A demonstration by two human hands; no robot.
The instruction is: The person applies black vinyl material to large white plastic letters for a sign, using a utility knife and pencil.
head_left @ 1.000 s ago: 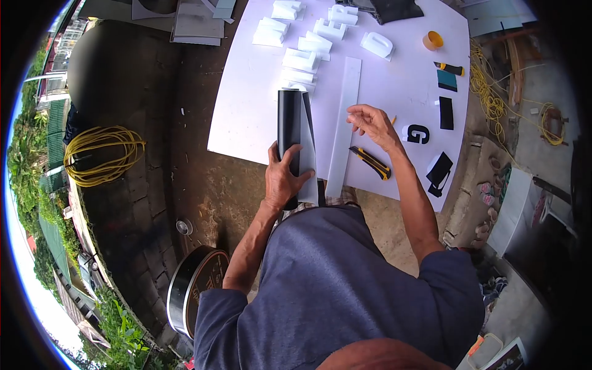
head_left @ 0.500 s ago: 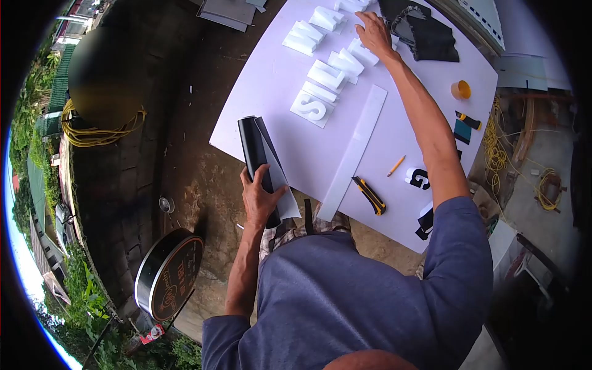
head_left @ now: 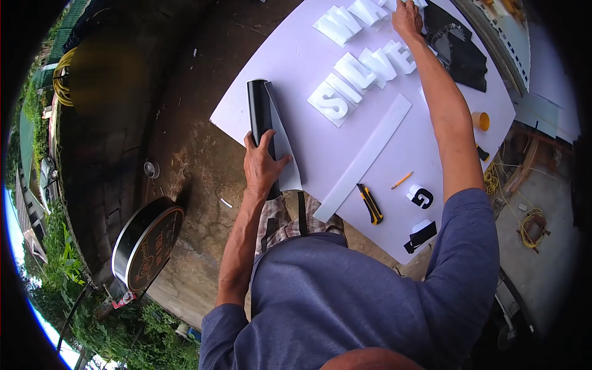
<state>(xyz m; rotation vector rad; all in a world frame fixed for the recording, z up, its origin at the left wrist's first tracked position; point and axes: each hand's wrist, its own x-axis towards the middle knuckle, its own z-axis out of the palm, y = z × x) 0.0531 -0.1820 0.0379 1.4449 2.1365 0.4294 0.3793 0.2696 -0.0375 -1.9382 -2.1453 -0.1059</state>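
My left hand (head_left: 264, 165) is wrapped round a roll of black sheet (head_left: 259, 111) with a pale backing, held upright at the table's near left edge. My right hand (head_left: 407, 20) reaches to the far side of the white table (head_left: 290, 55), over the white raised letters (head_left: 339, 24) of the back row. Its fingers are bent down at one of these letters; whether they grip it is too small to tell. A second row of white letters (head_left: 333, 106) stands closer. Dark cloth (head_left: 465, 58) lies right of my right hand.
A long white strip (head_left: 364, 159) lies across the table. Near it are a yellow-black cutter (head_left: 370, 205), a pencil (head_left: 402, 180), a black letter G (head_left: 422, 198), black scraps (head_left: 423, 234) and an orange cup (head_left: 480, 121). A round sign (head_left: 148, 245) stands at the lower left.
My right hand has moved from beside the letters down onto the back row, its fingers drawing together. The view has shifted. My left hand still holds the black roll.
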